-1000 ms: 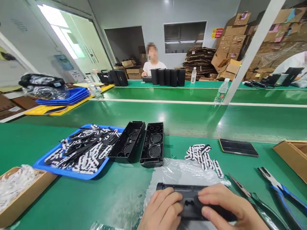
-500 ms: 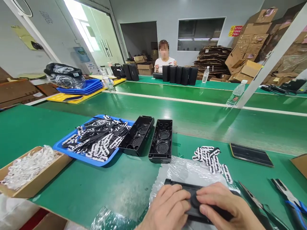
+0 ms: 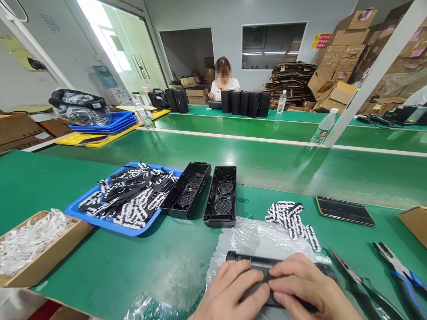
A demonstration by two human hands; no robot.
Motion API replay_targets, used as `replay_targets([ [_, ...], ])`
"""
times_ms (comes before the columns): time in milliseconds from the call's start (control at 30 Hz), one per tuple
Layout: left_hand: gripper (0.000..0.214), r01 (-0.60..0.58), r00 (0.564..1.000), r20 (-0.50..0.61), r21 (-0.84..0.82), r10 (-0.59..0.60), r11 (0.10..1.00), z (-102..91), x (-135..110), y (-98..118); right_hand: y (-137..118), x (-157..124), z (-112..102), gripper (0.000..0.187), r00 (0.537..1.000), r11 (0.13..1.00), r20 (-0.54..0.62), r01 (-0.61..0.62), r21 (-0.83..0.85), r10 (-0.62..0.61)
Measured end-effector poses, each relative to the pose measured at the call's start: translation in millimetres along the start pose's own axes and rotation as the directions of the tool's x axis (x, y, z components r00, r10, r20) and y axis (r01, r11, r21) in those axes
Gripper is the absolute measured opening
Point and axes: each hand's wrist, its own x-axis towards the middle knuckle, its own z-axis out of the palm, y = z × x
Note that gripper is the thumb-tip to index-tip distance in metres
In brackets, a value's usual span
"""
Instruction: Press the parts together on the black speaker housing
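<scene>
Foremost, case [image 3: 259, 263] on plastic wrap [image 3: 253, 235], left hand [image 3: 233, 291] laid across it, fingers bent, right hand [image 3: 300, 284], fingertips bunched on it, any grip hidden, tray [image 3: 133, 231] farther left.

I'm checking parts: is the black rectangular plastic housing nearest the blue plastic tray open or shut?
Open: the housing shows its hollow inside and round black mesh grilles.

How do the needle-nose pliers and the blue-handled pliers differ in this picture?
The needle-nose pliers taper to a slender point; the blue-handled pliers have a broader, blunter nose.
The needle-nose pliers have dark handles; the blue-handled pliers mix blue and black.
The needle-nose pliers lie nearer the right hand than the blue-handled pliers do.
Both lie on the green tabletop, noses pointing away from the person.
</scene>
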Motion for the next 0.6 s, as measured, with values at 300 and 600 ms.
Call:
replay_targets([
  [300,0.031,-0.011,1.000,0.024,-0.047,0.012,0.999,-2.6,-5.0,-0.6,-7.2,-5.7,4.9,0.019,0.995,0.998,-0.095,0.031,-0.057,-0.036],
  [600,0.027,-0.029,0.998,0.050,-0.062,0.032,0.998,-3.5,-7.7,-6.2,-16.2,-10.7,5.4,0.015,0.979,0.997,-0.203,-0.017,-0.077,0.001],
])
